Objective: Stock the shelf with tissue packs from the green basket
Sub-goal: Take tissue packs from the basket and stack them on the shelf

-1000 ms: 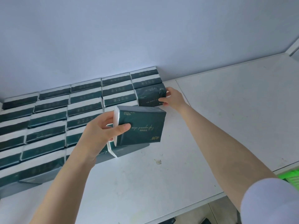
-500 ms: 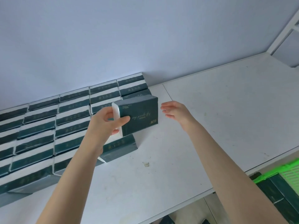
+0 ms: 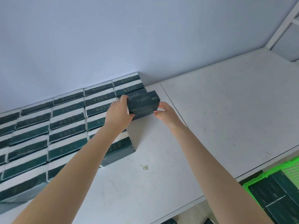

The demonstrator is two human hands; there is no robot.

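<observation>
Dark-green tissue pack [image 3: 143, 105], print [image 3: 141, 100] unreadable

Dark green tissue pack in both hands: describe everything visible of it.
The dark green tissue pack is rectangular, in glossy plastic wrap with faint pale lettering. It sits tilted at the right end of the stocked rows of matching packs. The left hand grips its left end; the right hand pinches its right end. Contact with the white shelf is unclear.

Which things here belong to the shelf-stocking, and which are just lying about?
Job: dark green rectangular tissue pack in left hand and right hand; stocked rows of packs; white shelf board; green plastic basket.
Lying about: small pale scrap.
</observation>
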